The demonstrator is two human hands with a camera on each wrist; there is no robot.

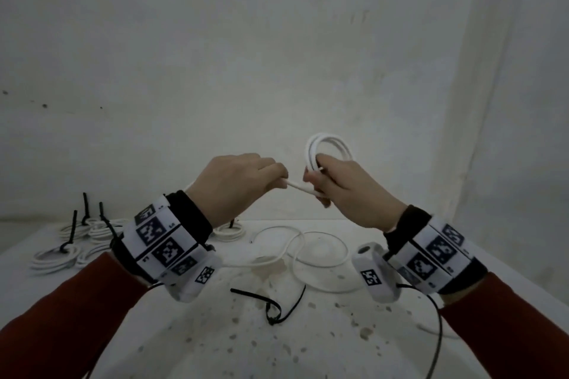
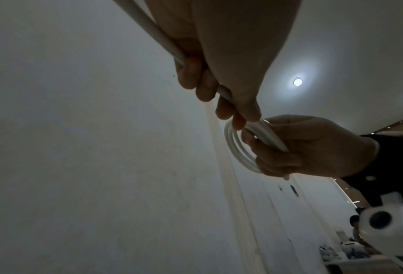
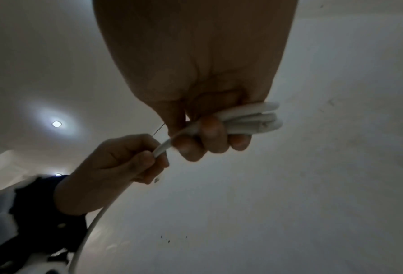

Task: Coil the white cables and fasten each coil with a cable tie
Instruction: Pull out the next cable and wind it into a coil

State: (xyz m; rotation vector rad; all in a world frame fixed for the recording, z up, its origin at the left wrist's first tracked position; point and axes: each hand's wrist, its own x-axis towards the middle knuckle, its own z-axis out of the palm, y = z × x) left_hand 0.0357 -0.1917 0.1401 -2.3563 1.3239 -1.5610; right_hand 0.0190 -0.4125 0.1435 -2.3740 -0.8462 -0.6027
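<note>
Above the table [image 1: 308, 348], the right hand [image 1: 348, 191] holds the coil [image 1: 328, 148], and the left hand [image 1: 237, 181] is just left of it, with a stretch of cable [image 1: 297, 185] between them. Under the hands a loose cable [image 1: 320, 255] lies on the middle of the table. Before it, nearer to the front edge, lie the cable ties [image 1: 271, 304]. The tied coils [image 1: 70, 243] are at the far left corner, and one more coil [image 1: 231, 231] lies behind the left wrist.
</note>
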